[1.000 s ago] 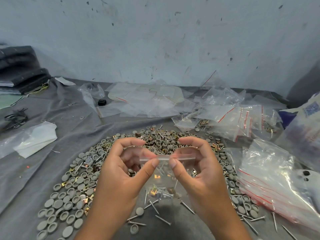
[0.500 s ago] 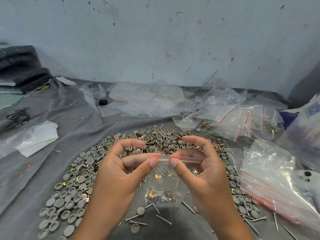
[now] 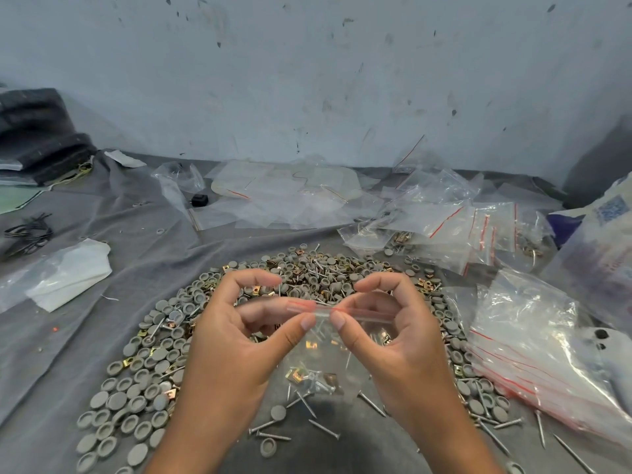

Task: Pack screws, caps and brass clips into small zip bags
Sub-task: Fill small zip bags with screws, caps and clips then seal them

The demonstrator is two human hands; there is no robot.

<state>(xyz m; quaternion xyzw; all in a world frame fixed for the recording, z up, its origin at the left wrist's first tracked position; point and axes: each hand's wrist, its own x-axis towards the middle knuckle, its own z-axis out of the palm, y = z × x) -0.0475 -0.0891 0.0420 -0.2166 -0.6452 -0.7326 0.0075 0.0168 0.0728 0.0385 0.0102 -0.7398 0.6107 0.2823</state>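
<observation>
A small clear zip bag [image 3: 319,357] hangs between both hands above the grey cloth, with brass clips and screws gathered at its bottom. My left hand [image 3: 236,340] pinches the bag's zip strip from the left, thumb against fingers. My right hand [image 3: 393,336] pinches the same strip from the right, the two thumbs almost touching. Beneath and around the hands lies a wide heap of grey caps [image 3: 143,381], brass clips [image 3: 205,285] and screws [image 3: 325,429].
Empty zip bags with red lines [image 3: 526,364] are stacked at the right. Filled bags [image 3: 441,234] lie at the back right, loose plastic sheets [image 3: 287,193] at the back. A white folded packet [image 3: 68,275] lies left. The wall stands close behind.
Both hands have drawn closer along the zip strip, thumbs nearly meeting at its middle. The bag has stayed hanging in the same place.
</observation>
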